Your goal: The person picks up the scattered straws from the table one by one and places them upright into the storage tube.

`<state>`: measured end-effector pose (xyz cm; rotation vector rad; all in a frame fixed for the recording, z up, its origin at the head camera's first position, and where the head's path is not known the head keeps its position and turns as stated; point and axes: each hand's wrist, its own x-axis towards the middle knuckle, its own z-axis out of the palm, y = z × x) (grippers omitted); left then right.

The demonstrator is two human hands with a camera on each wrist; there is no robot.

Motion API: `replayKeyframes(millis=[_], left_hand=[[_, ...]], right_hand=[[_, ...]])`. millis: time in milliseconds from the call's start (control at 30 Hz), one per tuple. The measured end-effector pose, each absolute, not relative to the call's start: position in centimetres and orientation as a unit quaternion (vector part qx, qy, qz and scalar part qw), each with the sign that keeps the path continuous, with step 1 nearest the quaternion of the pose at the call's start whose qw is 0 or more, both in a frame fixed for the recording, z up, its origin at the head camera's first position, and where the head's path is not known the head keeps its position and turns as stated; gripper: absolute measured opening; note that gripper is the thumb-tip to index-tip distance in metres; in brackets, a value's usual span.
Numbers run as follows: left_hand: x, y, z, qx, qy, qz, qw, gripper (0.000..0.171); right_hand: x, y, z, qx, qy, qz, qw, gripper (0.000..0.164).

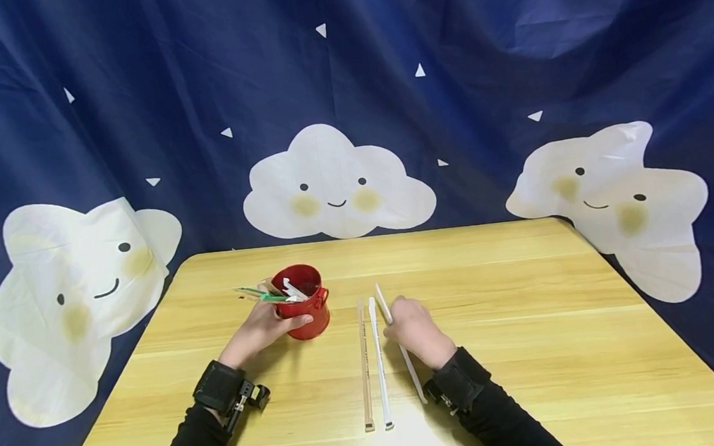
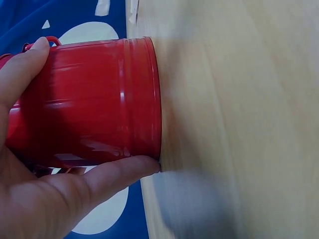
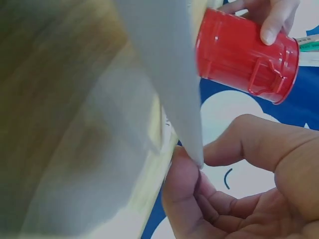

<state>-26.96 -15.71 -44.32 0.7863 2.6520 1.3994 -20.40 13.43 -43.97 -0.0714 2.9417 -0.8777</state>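
My left hand (image 1: 264,327) grips the side of a small red bucket (image 1: 316,319), thumb on one wall and fingers round the other. The left wrist view shows the bucket (image 2: 89,99) with its base close to the tabletop. Several green, white and tan thin sticks (image 1: 272,297) lean out of its mouth toward the left. Between thumb and fingertips, my right hand (image 1: 418,327) pinches a long white paper-wrapped straw (image 1: 413,374). Up close in the right wrist view, the straw (image 3: 172,74) narrows to a point at the fingertips.
Left of my right hand, a tan wrapped straw (image 1: 365,371) and a white wrapped straw (image 1: 380,370) lie side by side on the wooden table (image 1: 534,349). A blue curtain (image 1: 474,99) with smiling clouds hangs behind the table's far edge.
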Motion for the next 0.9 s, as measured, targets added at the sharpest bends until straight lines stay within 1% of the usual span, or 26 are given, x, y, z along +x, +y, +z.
replayKeyframes(millis=[100, 167, 267, 300, 400, 567, 767, 900], left_hand=[[-26.0, -15.2, -42.8, 0.253, 0.853, 0.456, 0.025, 0.074], [-25.9, -15.2, -42.5, 0.254, 0.852, 0.457, 0.027, 0.073], [-26.6, -15.4, -43.7, 0.255, 0.853, 0.456, 0.024, 0.073], [-26.9, -15.5, -44.2, 0.255, 0.854, 0.453, 0.022, 0.073], [-27.7, -16.0, -45.4, 0.256, 0.857, 0.446, 0.018, 0.077], [-28.3, -16.4, -46.0, 0.261, 0.854, 0.450, 0.018, 0.079], [-28.3, -16.5, -46.1, 0.260, 0.855, 0.449, 0.023, 0.078], [-28.3, -16.4, -46.1, 0.257, 0.855, 0.450, 0.023, 0.077]], right_hand=[[-20.4, 13.5, -43.7, -0.034, 0.953, -0.302, 0.015, 0.031], [-20.4, 13.5, -43.6, -0.038, 0.950, -0.310, 0.002, 0.030], [-20.5, 13.3, -43.3, -0.043, 0.949, -0.312, -0.026, 0.015], [-20.5, 13.2, -43.2, -0.047, 0.949, -0.310, -0.037, 0.013], [-20.4, 12.9, -43.0, -0.053, 0.946, -0.314, -0.064, 0.021], [-20.2, 12.5, -42.8, -0.062, 0.934, -0.334, -0.110, 0.021], [-20.0, 12.0, -42.2, -0.085, 0.916, -0.356, -0.167, 0.027], [-20.0, 11.6, -41.9, -0.108, 0.897, -0.381, -0.195, 0.025]])
